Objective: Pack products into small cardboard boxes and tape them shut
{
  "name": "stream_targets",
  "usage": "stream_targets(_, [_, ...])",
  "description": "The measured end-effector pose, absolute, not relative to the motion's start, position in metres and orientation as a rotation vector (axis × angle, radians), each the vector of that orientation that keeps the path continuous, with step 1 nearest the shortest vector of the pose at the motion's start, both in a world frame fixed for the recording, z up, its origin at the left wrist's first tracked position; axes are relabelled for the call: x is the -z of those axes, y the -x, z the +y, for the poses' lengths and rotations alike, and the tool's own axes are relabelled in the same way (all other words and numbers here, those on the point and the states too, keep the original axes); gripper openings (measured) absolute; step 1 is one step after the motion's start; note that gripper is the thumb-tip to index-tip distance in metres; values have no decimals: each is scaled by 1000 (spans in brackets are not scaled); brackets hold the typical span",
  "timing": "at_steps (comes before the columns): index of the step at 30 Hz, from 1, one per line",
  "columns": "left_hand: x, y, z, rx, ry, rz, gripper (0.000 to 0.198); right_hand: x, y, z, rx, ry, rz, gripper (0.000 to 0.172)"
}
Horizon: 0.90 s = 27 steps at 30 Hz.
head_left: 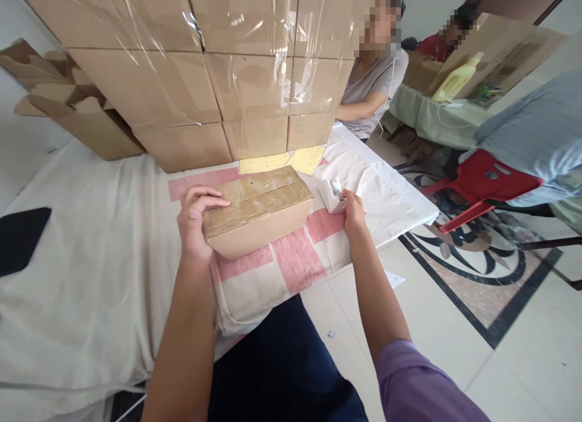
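Observation:
A flat brown cardboard box (259,213), sealed with clear tape, lies on the cloth-covered table (91,258) in front of me. My left hand (195,219) grips the box's left end, fingers curled over its top edge. My right hand (352,211) is closed on a small white tape dispenser (333,194) resting on the table just right of the box.
A tall stack of cardboard boxes wrapped in clear film (218,64) stands behind the box. Folded cartons (68,107) lie at far left. A seated person (373,76) is at the table's far right end. A red plastic chair (486,182) and a yellow jug (454,79) are at right.

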<state>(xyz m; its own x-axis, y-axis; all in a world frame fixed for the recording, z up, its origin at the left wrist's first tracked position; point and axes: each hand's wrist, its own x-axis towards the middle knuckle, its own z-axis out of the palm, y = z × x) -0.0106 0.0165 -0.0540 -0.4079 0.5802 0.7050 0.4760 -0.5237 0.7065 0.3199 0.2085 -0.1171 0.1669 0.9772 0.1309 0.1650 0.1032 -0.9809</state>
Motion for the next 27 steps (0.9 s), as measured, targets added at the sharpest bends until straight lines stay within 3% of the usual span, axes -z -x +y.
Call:
stream_targets(10, [56, 10, 18, -2084, -1648, 1580, 67, 113, -316, 208, -1002, 1264, -1026, 51])
stream_targets(19, [57, 9, 19, -2130, -1664, 1484, 59, 110, -318, 205, -1031, 1258, -978, 17])
stream_targets(27, [58, 8, 20, -2145, -1664, 1464, 59, 104, -316, 194, -835, 1363, -1149, 14])
